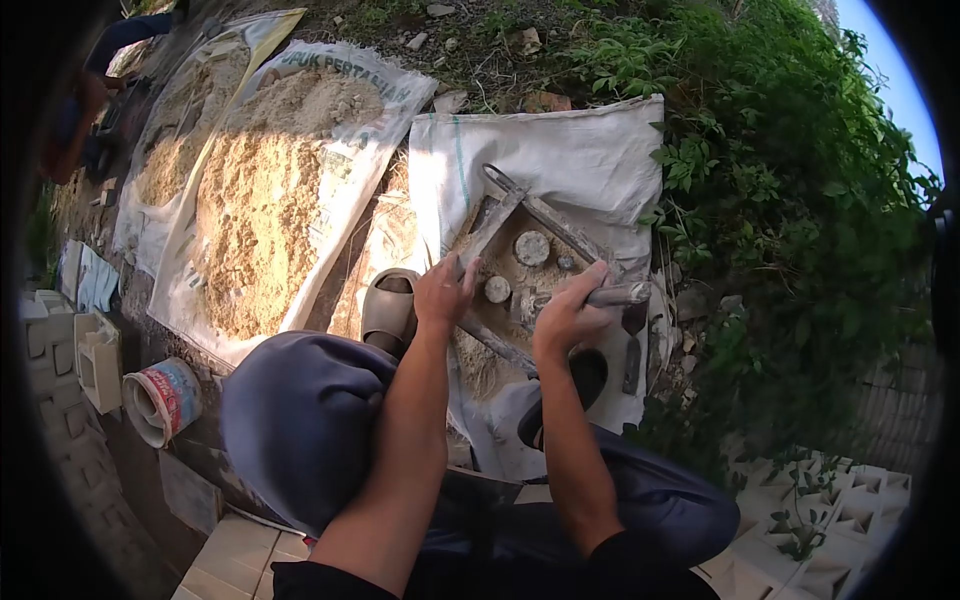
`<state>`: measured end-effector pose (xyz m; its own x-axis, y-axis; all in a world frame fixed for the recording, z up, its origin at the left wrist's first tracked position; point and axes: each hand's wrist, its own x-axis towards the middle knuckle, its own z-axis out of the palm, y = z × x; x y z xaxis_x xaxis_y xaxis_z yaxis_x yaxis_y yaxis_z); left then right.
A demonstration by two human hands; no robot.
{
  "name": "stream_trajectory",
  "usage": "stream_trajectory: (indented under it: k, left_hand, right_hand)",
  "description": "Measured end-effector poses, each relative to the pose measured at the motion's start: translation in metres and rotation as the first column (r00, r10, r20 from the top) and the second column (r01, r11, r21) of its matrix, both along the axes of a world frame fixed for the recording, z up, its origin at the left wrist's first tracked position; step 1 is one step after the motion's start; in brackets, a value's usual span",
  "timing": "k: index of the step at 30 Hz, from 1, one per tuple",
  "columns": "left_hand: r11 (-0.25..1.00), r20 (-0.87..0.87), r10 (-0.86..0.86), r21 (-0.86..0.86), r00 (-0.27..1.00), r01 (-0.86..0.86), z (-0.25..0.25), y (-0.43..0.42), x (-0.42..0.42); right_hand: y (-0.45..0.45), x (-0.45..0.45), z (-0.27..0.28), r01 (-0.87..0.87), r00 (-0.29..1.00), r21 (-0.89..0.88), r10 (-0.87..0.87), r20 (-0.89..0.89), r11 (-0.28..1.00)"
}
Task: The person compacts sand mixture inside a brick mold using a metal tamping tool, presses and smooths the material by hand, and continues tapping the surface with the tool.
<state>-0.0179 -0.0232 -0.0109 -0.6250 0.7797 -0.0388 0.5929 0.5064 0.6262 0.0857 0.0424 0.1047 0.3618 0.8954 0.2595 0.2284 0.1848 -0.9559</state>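
Observation:
A squarish metal mould frame [497,345] lies on a white sack [560,145], between my feet. Inside it are round grey discs [532,248], a smaller one [497,289] and sandy powder. My left hand [443,292] is closed at the frame's left corner, around the near end of a flat metal bar [492,232]. My right hand [573,315] grips the right side of the frame, where a thick, dusty handle [618,294] sticks out past the fingers. The undersides of both grips are hidden. A dark trowel [633,345] rests on the sack to the right.
To the left, pale sand [262,210] is heaped on printed sacks. A paint bucket [162,402] lies near patterned pale blocks [98,360]. Green bushes [770,180] border the right side. Another person's sleeve [130,38] shows at the upper left.

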Motion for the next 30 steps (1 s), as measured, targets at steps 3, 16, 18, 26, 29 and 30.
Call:
stream_trajectory:
  k: [3, 16, 18, 26, 29, 30]
  left_hand:
    - [0.999, -0.008, 0.032, -0.033, 0.999, -0.032, 0.002, 0.006, 0.0]
    - [0.998, 0.022, 0.029, -0.052, 0.999, -0.028, 0.005, 0.002, -0.001]
    - [0.996, 0.074, 0.01, -0.086, 0.997, -0.003, 0.009, 0.002, -0.002]
    - [0.993, 0.099, 0.009, -0.114, 0.995, 0.003, 0.015, 0.005, -0.009]
    - [0.998, 0.083, 0.01, -0.07, 0.997, -0.004, 0.007, 0.002, -0.002]
    - [0.998, 0.021, 0.054, 0.034, 0.998, -0.054, 0.0, 0.002, 0.0]
  right_hand:
    - [-0.014, -0.001, 0.008, -0.099, 0.995, 0.015, 0.099, 0.031, 0.995]
    - [-0.007, 0.026, 0.02, -0.536, 0.84, 0.092, 0.541, -0.047, 0.839]
    - [0.01, 0.033, 0.03, -0.669, 0.707, 0.119, 0.678, -0.201, 0.733]
    - [0.01, 0.024, 0.075, -0.413, 0.808, 0.03, 0.381, -0.449, 0.91]
    - [0.007, 0.028, 0.096, -0.38, 0.837, 0.061, 0.371, -0.404, 0.923]
    - [0.005, 0.028, 0.093, -0.374, 0.838, 0.048, 0.36, -0.41, 0.926]
